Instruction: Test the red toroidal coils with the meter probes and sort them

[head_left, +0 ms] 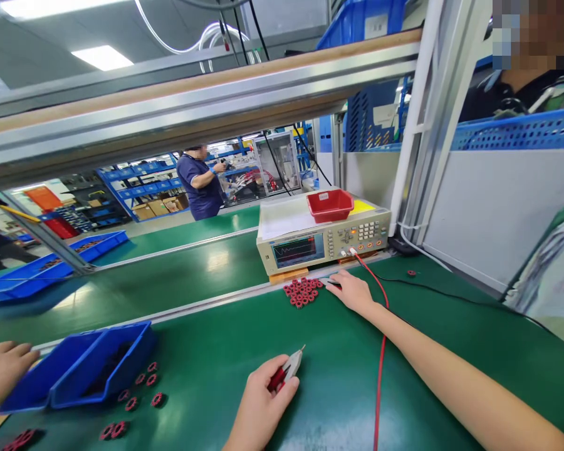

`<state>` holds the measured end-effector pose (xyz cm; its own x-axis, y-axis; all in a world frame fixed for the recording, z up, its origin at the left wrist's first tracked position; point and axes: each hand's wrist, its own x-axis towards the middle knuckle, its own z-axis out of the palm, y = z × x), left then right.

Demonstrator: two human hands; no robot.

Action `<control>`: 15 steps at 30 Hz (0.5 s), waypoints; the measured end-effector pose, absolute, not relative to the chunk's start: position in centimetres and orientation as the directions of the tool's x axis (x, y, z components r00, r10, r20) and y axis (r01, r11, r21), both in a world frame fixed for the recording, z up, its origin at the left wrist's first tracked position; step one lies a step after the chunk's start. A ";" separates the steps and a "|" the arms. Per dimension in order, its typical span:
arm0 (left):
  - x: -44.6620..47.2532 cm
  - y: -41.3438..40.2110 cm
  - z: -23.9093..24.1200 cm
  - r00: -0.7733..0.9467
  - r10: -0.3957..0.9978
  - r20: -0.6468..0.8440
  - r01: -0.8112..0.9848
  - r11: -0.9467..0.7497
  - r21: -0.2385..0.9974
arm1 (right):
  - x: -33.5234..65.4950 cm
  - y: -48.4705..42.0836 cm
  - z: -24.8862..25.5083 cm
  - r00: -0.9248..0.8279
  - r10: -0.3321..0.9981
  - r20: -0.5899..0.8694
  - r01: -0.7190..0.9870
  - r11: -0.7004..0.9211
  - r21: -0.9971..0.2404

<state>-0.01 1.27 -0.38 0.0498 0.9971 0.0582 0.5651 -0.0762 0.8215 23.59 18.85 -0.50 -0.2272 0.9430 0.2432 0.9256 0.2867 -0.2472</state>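
Observation:
My left hand (263, 401) is closed around a grey test clip (290, 368) with red grips, its thin metal tip pointing up and away over the green mat. Farther forward, my right hand (352, 292) is closed on a second test clip (329, 282), grey with a dark grip, mostly hidden by the fingers. Its tip is beside a cluster of small red-wound ring coils (302, 292) in front of the bench tester (324, 241). A red cable (381, 351) runs from the tester's front past my right forearm.
Blue bins (101, 369) stand at left, with loose ring coils (157, 399) nearby. Another person's hand (4, 369) is beside them. A red tray (329, 205) sits on the tester. A black cable (451, 292) crosses the mat at right; one lone coil (411, 273) lies near it.

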 end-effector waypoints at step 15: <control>-0.4 1.2 0.1 0.039 0.998 0.054 0.623 -0.067 0.779 | 26.5 9.9 0.2 -0.318 0.939 0.135 0.826 0.344 -0.447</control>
<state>-0.35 1.16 0.09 0.0394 0.9978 0.0538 0.6231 -0.0666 0.7793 26.50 9.91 0.21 -0.3178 0.9386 0.1346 0.8259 0.3437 -0.4469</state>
